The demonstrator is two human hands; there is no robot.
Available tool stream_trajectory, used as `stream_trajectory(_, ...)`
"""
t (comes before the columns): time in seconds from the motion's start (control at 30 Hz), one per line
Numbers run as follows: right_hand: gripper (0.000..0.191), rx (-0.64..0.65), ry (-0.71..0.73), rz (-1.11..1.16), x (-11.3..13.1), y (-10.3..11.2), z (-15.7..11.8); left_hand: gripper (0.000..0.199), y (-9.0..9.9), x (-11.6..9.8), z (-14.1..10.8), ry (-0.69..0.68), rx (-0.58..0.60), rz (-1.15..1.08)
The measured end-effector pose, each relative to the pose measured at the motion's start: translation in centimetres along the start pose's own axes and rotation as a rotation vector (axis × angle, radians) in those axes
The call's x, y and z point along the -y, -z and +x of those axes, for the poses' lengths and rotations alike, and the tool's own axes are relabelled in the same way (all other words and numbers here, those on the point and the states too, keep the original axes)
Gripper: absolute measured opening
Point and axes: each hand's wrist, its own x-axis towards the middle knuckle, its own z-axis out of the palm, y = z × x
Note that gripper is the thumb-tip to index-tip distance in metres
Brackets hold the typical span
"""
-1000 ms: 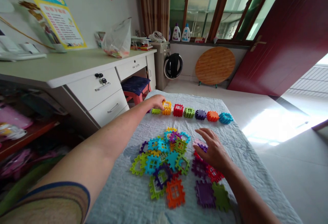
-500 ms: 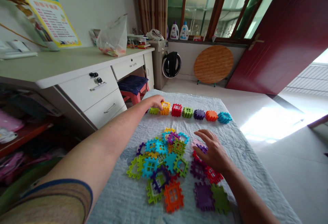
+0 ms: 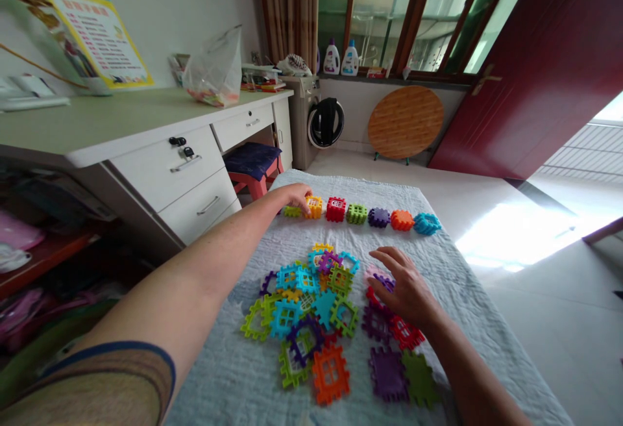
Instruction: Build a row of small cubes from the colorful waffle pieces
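Observation:
At the far end of the table, my left hand (image 3: 298, 197) has its fingers closed on a yellow cube block (image 3: 314, 208) made of interlocking plastic panels. Left of it, a lime green block (image 3: 292, 211) is partly covered by that hand. The row continues rightward with a red cube (image 3: 335, 209), a green cube (image 3: 357, 213), a purple block (image 3: 378, 217), an orange block (image 3: 402, 219) and a blue block (image 3: 427, 223). My right hand (image 3: 405, 288), fingers apart and holding nothing, hovers over purple panels (image 3: 376, 322) and a red window panel (image 3: 407, 333), hiding some.
A heap of loose notched panels (image 3: 306, 309) lies mid-table on the pale blue cloth (image 3: 228, 374). Nearer me are an orange window panel (image 3: 331, 374), a solid purple panel (image 3: 388, 373) and a green panel (image 3: 419, 377). A white desk (image 3: 195, 160) and stool (image 3: 254, 161) stand to the left.
My left hand and the yellow cube have shifted very slightly, with the fingers a little lower on the cube. My right hand stays in place.

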Motion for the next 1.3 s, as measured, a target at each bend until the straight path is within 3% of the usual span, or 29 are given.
stream_trajectory(0.2, 0.038, 0.005, -0.009, 0.007, -0.1, -0.1, -0.1, 0.050, -0.7, -0.2, 0.2, -0.009, 0.000, -0.021)
stream_trajectory(0.3, 0.038, 0.014, -0.015, 0.006, -0.1, 0.0, 0.0, 0.063, -0.8, -0.4, 0.0, -0.002, -0.021, -0.028)
stream_trajectory(0.43, 0.037, 0.019, -0.014, 0.005, 0.0, 0.1, 0.0, 0.086, -0.5, -1.5, -1.4, -0.039, -0.239, 0.022)
stream_trajectory(0.57, 0.036, 0.034, -0.007, 0.007, -0.1, 0.2, 0.0, 0.069, -0.9, -3.9, -4.9, -0.156, -0.470, 0.050)
stream_trajectory(0.63, 0.035, 0.048, 0.004, 0.009, 0.0, 0.1, 0.0, 0.050, -1.8, -5.5, -7.2, -0.218, -0.445, 0.027)
stream_trajectory(0.7, 0.031, 0.055, 0.022, 0.012, 0.1, -0.1, 0.1, 0.034, -2.9, -7.1, -9.5, -0.301, -0.331, 0.010)
stream_trajectory(0.9, 0.036, 0.142, 0.069, 0.029, 2.1, -1.6, 0.6, 0.038, -6.7, -10.2, -14.6, -0.299, -0.176, 0.003)
stream_trajectory(1.1, 0.048, 0.230, 0.048, -0.004, 3.3, -2.9, 0.6, 0.051, -8.7, -11.6, -15.6, -0.278, -0.283, -0.152)
stream_trajectory(1.3, 0.008, 0.085, 0.022, 0.034, 2.6, -2.4, 0.4, 0.044, -9.1, -12.5, -15.6, -0.312, -0.453, -0.480)
